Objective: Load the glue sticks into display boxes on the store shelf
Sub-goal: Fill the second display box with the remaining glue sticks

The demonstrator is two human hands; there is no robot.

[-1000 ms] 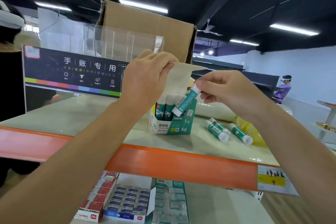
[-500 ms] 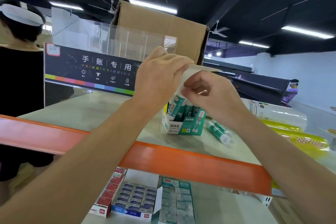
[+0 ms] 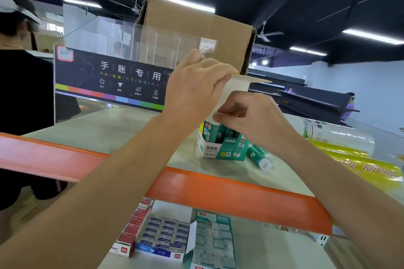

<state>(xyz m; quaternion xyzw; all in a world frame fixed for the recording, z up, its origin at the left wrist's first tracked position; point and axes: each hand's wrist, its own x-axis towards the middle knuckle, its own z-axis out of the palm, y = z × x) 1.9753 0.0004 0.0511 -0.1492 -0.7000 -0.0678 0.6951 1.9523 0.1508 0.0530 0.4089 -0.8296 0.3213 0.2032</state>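
display box (image 3: 220, 148): teal and white, on top shelf (image 3: 122, 129), centre, close to the orange front edge.
left hand (image 3: 194, 87): fingers curled round the box's upright white flap (image 3: 238, 87).
right hand (image 3: 253, 118): fingertips pinched on the white cap of a glue stick (image 3: 213, 134) standing at the box's left end.
loose glue sticks (image 3: 260, 158): two, lying just right of the box.
carton (image 3: 196, 33): brown, far behind the box.

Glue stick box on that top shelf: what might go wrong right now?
The left hand holds only the flap, so the display box could tip as the right hand pushes a glue stick in. The loose glue sticks lie near the orange shelf edge and might roll off.
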